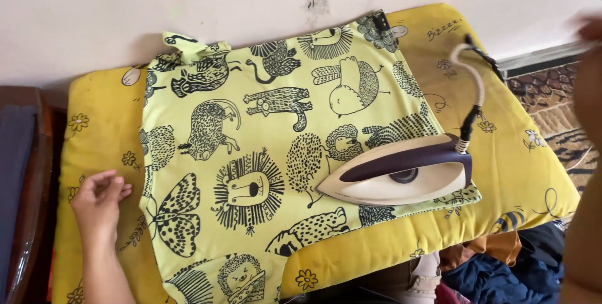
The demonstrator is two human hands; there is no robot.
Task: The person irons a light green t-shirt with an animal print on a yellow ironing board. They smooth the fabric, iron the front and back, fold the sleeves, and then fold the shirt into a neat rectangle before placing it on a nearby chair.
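Observation:
A yellow-green garment (263,153) printed with black animal drawings lies spread flat on a yellow padded surface (100,135). A white and dark purple iron (401,172) rests sole-down on the garment's right part, and its cord (473,78) curls up toward the back right. My left hand (97,200) rests on the padding just left of the garment's edge, fingers loosely bent and holding nothing. My right hand (591,31) is a blur at the frame's right edge, away from the iron, and its fingers cannot be made out.
A pale wall (188,3) with a dark smudge runs behind the padding. A dark wooden piece of furniture (28,178) stands at the left. Crumpled clothes (501,272) lie below the padding's front right corner, and a patterned rug (558,103) shows at the right.

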